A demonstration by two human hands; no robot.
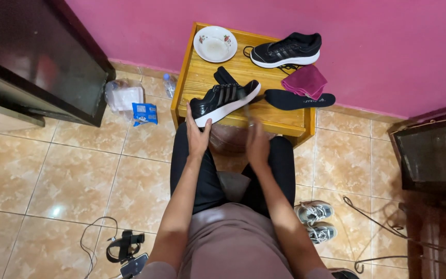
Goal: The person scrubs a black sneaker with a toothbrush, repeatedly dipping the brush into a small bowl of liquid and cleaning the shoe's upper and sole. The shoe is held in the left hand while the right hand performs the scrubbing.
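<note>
A black sneaker with white stripes and a white sole (223, 101) lies on its side at the front edge of a small wooden table (202, 77). My left hand (197, 135) grips its toe end from below. My right hand (257, 142) is blurred just below the table's front edge, holding a thin light-coloured object, possibly a brush, near the shoe's heel; what it is I cannot tell. A second black sneaker (286, 50) stands at the back right of the table. A black insole (298, 99) and a magenta cloth (305, 80) lie on the right side.
A white floral bowl (215, 43) sits at the table's back left. On the tiled floor lie plastic packets (130, 101), a small bottle (169, 84), grey sneakers (316, 219), and a strap with cable (122, 245). Dark cabinets flank both sides; a pink wall is behind.
</note>
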